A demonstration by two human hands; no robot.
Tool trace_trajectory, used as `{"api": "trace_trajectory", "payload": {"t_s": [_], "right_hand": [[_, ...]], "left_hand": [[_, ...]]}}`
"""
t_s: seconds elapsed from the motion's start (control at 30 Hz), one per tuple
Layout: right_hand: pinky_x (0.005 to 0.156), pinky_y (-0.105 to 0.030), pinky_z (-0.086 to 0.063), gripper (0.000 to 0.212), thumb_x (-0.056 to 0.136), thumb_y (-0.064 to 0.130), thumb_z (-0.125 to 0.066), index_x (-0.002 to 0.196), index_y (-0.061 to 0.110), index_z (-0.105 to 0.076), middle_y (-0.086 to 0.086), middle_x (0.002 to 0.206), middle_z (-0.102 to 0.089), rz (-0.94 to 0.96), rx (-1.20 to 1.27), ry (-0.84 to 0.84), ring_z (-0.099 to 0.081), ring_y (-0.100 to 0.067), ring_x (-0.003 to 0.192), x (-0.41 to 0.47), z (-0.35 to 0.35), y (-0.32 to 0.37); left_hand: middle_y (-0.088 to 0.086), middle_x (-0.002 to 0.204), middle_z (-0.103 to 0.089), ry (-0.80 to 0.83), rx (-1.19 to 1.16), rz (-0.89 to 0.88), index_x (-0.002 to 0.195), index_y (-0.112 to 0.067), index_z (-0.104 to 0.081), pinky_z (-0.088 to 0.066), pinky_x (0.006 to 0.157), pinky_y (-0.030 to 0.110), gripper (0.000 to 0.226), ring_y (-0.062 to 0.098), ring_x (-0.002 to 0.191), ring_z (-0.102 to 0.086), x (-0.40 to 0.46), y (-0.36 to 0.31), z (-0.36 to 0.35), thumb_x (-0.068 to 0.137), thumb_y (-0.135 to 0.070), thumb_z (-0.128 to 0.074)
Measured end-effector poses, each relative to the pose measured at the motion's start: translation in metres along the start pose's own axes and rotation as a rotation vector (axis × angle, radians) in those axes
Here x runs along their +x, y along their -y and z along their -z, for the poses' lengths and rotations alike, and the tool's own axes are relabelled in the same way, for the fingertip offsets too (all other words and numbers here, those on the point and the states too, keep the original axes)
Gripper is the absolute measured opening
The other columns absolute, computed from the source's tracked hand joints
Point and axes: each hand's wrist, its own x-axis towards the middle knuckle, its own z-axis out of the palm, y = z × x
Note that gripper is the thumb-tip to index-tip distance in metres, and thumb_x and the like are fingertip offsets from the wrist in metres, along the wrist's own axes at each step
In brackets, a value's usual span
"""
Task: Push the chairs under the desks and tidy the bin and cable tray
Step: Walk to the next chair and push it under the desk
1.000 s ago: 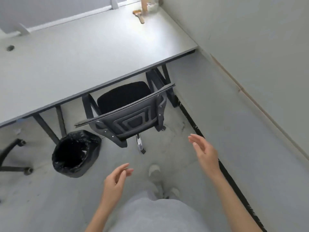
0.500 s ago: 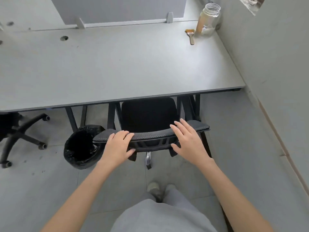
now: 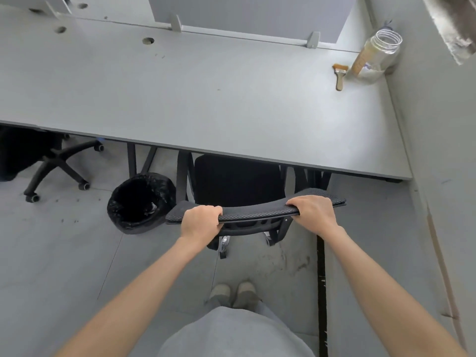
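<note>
A black office chair (image 3: 239,181) stands in front of me with its seat partly under the grey desk (image 3: 206,94). My left hand (image 3: 199,220) grips the top edge of the mesh backrest (image 3: 255,211) on its left side. My right hand (image 3: 313,211) grips the same edge near its right end. A round bin with a black liner (image 3: 140,202) stands on the floor just left of the chair, by a desk leg. No cable tray is in view.
A second black chair (image 3: 55,163) sits under the desk at far left, its wheeled base showing. A glass jar (image 3: 376,56) and a small brush (image 3: 340,74) lie at the desk's far right corner. A wall (image 3: 443,150) runs along the right. My shoes (image 3: 233,292) stand behind the chair.
My hands went from hanging free, to resting on the backrest, to curling round its top edge. The view has swung to face the desk squarely.
</note>
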Motion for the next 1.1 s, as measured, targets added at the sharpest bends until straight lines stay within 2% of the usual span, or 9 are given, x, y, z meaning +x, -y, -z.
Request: {"api": "trace_trajectory", "payload": {"t_s": [0.07, 0.27, 0.37, 0.53, 0.63, 0.83, 1.0, 1.1], "right_hand": [[0.07, -0.026, -0.045, 0.027, 0.086, 0.031, -0.05, 0.109, 0.035, -0.063, 0.014, 0.108, -0.068, 0.004, -0.037, 0.014, -0.06, -0.015, 0.102, 0.015, 0.007, -0.009], [0.069, -0.029, -0.041, 0.028, 0.087, 0.026, -0.048, 0.109, 0.031, -0.064, 0.005, 0.101, -0.07, 0.028, -0.012, -0.011, -0.062, -0.023, 0.095, 0.057, 0.007, 0.014], [0.065, -0.027, -0.035, 0.024, 0.089, 0.029, -0.048, 0.105, 0.026, -0.066, 0.002, 0.095, -0.07, 0.032, -0.001, -0.051, -0.063, -0.023, 0.09, 0.067, 0.001, 0.036], [0.061, -0.027, -0.038, 0.02, 0.087, 0.03, -0.049, 0.095, 0.023, -0.066, 0.004, 0.088, -0.069, 0.038, 0.011, -0.091, -0.063, -0.022, 0.083, 0.067, -0.005, 0.04], [0.058, -0.025, -0.034, 0.018, 0.085, 0.027, -0.05, 0.093, 0.024, -0.066, 0.004, 0.086, -0.07, 0.071, 0.005, -0.107, -0.064, -0.023, 0.083, 0.069, -0.001, 0.022], [0.066, -0.029, -0.043, 0.022, 0.08, 0.02, -0.058, 0.099, 0.023, -0.069, 0.001, 0.09, -0.073, 0.057, 0.026, -0.16, -0.066, -0.026, 0.087, 0.059, -0.001, 0.015], [0.062, -0.026, -0.042, 0.017, 0.079, 0.017, -0.062, 0.093, 0.016, -0.072, -0.003, 0.081, -0.073, -0.024, 0.054, -0.198, -0.067, -0.027, 0.077, 0.033, -0.015, 0.067], [0.049, -0.024, -0.043, 0.008, 0.064, 0.014, -0.072, 0.072, 0.014, -0.07, -0.001, 0.062, -0.069, -0.162, 0.059, -0.222, -0.064, -0.023, 0.057, 0.016, -0.03, 0.119]], "left_hand": [[0.001, 0.085, -0.068, -0.002, 0.025, 0.032, 0.09, -0.018, -0.061, -0.032, 0.055, 0.028, 0.013, 0.024, 0.08, -0.06, 0.007, -0.012, -0.001, 0.086, -0.026, -0.052], [0.0, 0.091, -0.068, -0.003, 0.037, 0.13, 0.094, -0.023, -0.061, -0.043, 0.067, 0.031, 0.013, 0.025, 0.085, -0.062, 0.039, 0.023, 0.013, 0.087, -0.031, -0.053], [0.001, 0.093, -0.069, 0.003, 0.054, 0.151, 0.095, -0.024, -0.063, -0.042, 0.067, 0.031, 0.013, 0.027, 0.087, -0.062, 0.05, 0.048, 0.021, 0.086, -0.028, -0.054], [0.001, 0.091, -0.069, -0.016, 0.057, 0.144, 0.093, -0.023, -0.065, -0.039, 0.066, 0.029, 0.014, 0.027, 0.087, -0.062, 0.05, 0.056, 0.021, 0.085, -0.028, -0.055], [0.001, 0.087, -0.069, -0.031, 0.059, 0.125, 0.09, -0.022, -0.065, -0.038, 0.062, 0.029, 0.014, 0.028, 0.083, -0.062, 0.047, 0.041, 0.016, 0.086, -0.029, -0.053], [0.004, 0.09, -0.068, 0.044, 0.125, -0.004, 0.095, -0.019, -0.06, -0.037, 0.061, 0.031, 0.017, 0.029, 0.083, -0.061, 0.044, 0.036, 0.011, 0.089, -0.029, -0.049], [0.0, 0.096, -0.069, 0.038, 0.104, -0.04, 0.1, -0.022, -0.061, -0.044, 0.068, 0.032, 0.018, 0.027, 0.089, -0.062, 0.032, 0.08, 0.016, 0.086, -0.03, -0.053], [-0.002, 0.099, -0.069, 0.077, 0.102, -0.125, 0.101, -0.023, -0.062, -0.043, 0.07, 0.032, 0.018, 0.026, 0.092, -0.062, 0.03, 0.122, 0.026, 0.086, -0.029, -0.055]]}}
